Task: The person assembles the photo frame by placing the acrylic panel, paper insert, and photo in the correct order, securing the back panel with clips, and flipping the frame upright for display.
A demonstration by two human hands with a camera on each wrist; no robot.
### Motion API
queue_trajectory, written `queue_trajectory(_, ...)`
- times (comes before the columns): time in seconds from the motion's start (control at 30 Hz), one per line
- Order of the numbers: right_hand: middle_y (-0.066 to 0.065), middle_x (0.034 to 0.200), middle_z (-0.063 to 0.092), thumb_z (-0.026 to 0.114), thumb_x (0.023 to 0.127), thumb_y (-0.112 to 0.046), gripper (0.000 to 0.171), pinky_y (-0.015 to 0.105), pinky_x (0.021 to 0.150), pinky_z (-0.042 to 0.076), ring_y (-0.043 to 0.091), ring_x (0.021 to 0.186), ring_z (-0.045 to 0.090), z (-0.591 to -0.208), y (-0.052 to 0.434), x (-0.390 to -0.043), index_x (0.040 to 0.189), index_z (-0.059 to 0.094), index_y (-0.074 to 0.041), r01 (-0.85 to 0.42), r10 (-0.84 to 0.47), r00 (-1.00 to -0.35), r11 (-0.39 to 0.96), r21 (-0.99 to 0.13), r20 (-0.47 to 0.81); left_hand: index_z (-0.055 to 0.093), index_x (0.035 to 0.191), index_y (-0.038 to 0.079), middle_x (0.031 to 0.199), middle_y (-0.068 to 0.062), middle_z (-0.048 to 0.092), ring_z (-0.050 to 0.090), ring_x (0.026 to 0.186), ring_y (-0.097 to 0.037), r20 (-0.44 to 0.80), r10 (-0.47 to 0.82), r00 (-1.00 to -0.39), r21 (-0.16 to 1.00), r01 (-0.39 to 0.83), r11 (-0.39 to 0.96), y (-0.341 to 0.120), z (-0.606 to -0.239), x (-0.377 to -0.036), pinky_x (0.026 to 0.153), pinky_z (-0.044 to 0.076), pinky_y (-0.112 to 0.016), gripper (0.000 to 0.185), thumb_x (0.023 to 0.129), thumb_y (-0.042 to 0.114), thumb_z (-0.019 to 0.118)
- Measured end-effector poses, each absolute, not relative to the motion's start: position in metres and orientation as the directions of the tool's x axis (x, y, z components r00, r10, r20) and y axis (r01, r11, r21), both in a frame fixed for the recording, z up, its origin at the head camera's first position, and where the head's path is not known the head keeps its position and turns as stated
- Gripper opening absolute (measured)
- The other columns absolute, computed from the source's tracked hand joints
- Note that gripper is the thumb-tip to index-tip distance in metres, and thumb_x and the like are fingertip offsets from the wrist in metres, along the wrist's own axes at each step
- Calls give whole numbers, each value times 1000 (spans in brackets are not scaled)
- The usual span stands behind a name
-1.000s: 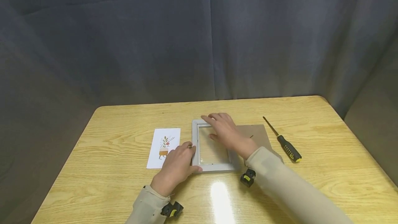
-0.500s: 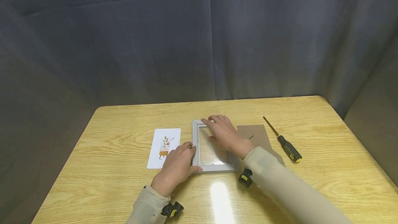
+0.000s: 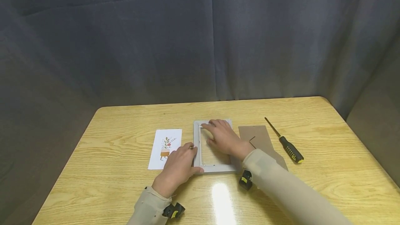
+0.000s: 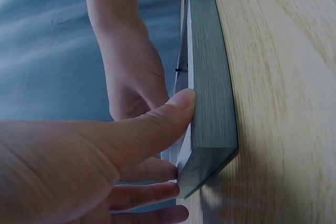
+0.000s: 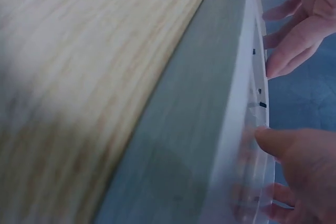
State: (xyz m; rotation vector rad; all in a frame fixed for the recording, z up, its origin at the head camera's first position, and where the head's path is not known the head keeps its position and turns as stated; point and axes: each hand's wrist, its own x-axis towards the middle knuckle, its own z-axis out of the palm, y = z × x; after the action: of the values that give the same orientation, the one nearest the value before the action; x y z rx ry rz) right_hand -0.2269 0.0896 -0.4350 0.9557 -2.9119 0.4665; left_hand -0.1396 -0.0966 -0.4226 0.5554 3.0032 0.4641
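meanwhile, a grey picture frame (image 3: 197, 148) lay flat near the middle of the wooden table (image 3: 328, 169), and everything else sat around it. the left hand (image 3: 178, 167) gripped the frame's near left corner, thumb pressed against the outer edge and fingers curled over the inner lip, as the left wrist view showed. the right hand (image 3: 223, 138) lay across the frame's opening with its fingers nearly straight and spread, fingertips (image 3: 208, 125) touching the far left inner edge; it held nothing in a grasp. whether a clear pane sat under that hand could not be told. left of the frame, just beside the left hand, lay a small printed card (image 3: 164, 148) with a plant picture. right of the frame lay a brown backing board (image 3: 259, 140), partly under the right sleeve. further right of the frame lay 1 screwdriver (image 3: 285, 143) with a black and yellow handle.
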Motion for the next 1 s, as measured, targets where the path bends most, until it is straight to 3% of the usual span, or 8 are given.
queue_trajectory(0.27, 23, 150, 49, 67, 98, -26, 56, 55, 122, 29, 39, 142, 45, -441, 90, -224, 148, 50, -9, -565, -562, -821, 768, -302, 105, 66, 130, -2, 140, -22, 60, 64, 122, -37, -8, 351, -936, 296, 334, 895, -96, -422, -139, 89, 56, -51, 73, 74, 40, 87)
queue_trajectory(0.5, 24, 161, 34, 61, 102, -27, 51, 56, 123, 26, 42, 150, 31, -445, 90, -219, 148, 51, -8, -514, -532, -846, 796, -321, 35, 66, 130, -3, 141, -23, 59, 63, 122, -38, -1, 353, -936, 297, 336, 894, -97, -422, -139, 90, 56, -51, 74, 74, 40, 87)
queue_trajectory(1.0, 23, 158, 37, 60, 102, -29, 47, 54, 121, 33, 37, 149, 35, -447, 89, -216, 144, 55, -8, -513, -517, -853, 808, -291, 71, 66, 130, -3, 140, -23, 60, 64, 121, -38, 4, 355, -935, 288, 341, 895, -96, -422, -139, 89, 57, -50, 74, 74, 40, 87)
